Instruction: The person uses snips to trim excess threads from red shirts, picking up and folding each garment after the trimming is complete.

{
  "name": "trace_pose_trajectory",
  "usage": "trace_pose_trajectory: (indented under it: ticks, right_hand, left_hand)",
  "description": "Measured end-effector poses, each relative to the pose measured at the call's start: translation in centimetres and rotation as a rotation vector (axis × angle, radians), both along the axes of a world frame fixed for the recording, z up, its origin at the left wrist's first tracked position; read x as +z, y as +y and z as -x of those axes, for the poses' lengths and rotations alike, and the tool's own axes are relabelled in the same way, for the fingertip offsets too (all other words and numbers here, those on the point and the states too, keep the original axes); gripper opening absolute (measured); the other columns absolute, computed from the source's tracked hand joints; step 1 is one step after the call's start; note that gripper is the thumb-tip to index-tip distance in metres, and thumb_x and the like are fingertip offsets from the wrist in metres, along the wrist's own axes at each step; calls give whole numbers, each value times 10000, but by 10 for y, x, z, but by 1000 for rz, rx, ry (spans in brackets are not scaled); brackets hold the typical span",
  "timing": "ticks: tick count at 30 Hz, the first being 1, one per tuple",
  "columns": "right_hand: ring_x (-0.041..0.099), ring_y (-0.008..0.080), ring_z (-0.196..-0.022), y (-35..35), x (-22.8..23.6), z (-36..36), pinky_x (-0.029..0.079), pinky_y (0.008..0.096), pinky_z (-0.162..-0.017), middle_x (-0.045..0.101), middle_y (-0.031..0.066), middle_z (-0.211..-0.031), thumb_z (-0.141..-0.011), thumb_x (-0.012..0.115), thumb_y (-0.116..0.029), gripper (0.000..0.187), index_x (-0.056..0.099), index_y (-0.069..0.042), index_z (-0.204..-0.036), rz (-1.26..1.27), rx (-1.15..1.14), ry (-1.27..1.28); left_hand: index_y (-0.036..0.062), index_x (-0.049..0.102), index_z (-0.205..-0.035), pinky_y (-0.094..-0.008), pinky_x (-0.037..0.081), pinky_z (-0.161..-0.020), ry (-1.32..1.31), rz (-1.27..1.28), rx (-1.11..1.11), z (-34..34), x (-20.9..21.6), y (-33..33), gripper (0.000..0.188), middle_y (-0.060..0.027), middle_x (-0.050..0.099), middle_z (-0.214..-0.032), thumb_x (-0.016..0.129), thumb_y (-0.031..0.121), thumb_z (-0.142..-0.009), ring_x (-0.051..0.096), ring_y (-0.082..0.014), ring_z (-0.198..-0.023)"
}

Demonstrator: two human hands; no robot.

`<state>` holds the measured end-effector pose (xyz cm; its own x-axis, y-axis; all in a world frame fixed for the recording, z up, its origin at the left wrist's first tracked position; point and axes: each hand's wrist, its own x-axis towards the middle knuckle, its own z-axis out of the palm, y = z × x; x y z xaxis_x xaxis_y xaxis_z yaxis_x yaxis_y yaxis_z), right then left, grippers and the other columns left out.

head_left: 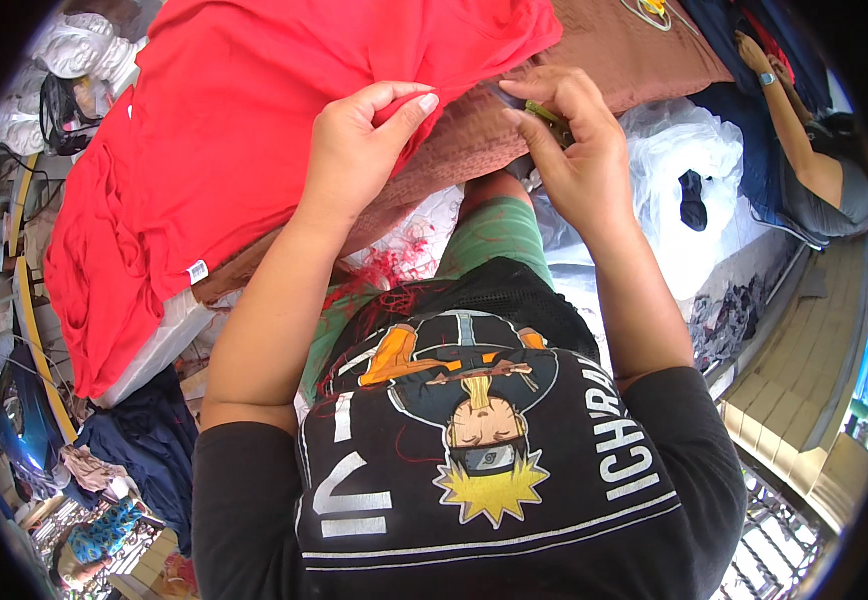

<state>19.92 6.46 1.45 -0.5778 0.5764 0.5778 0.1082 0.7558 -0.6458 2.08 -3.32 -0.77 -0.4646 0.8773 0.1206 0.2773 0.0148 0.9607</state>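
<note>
A red T-shirt (244,130) lies spread over a brown quilted cloth (614,50) on the work surface ahead of me. My left hand (359,145) pinches the red shirt's edge between thumb and fingers. My right hand (574,145) is closed around a small green-handled tool (544,112), held just right of that edge. Loose red thread clippings (394,265) lie on my lap below the hands.
White plastic bags (684,190) sit to the right. Another person's arm (789,110) with a wristwatch reaches over dark blue fabric at the top right. Dark blue clothes (144,440) and white bundles (74,50) lie to the left. A wooden bench edge (804,370) runs along the right.
</note>
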Motion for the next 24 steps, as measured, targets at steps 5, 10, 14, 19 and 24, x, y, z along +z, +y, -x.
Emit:
trace_pose_trajectory:
  ticks: [5,10,14,19,24]
  right_hand:
    - [609,204,-734,-6,1,12,513,293,-654,575,81,-883,-769,699,-1,243,642,-35,-1002,47,96,-8]
    - [612,240,-736,-4,0,20,500,316,-631,581,91,-880,-767,697,-26,223,644,-47,-983,-8,105,-12]
    - [609,262,-734,0,0,21,493,333,-628,581,92,-856,-758,698,-31,218,646,-59,-968,-154,102,-36]
    - [607,248,-733,6,5,15,491,325,-630,576,98,-840,-755,702,-28,221,645,-61,-967,-106,24,-47]
    - [609,162,-772,43,5,-12,494,274,-666,582,77,-875,-785,709,-37,241,640,-48,-1016,9,-199,99]
  left_hand:
    - [-2,671,-1075,-201,475,-768,-91,29,-72,1,17,-7,219,-1,679,-928,648,119,-895,586,-48,-842]
    - [16,687,-1046,-223,495,-747,-50,-48,-87,0,14,-9,210,-52,713,-899,662,119,-865,616,-59,-809]
    - [10,685,-1046,-223,490,-759,15,-47,-86,2,13,-8,207,-35,704,-912,661,116,-871,605,-58,-828]
    - [0,684,-1018,-228,482,-752,25,30,-71,-1,22,-10,182,-21,693,-903,666,109,-873,593,-50,-836]
    - [18,685,-982,-263,497,-711,406,334,-539,10,46,-31,204,-112,690,-830,638,181,-867,651,-133,-781]
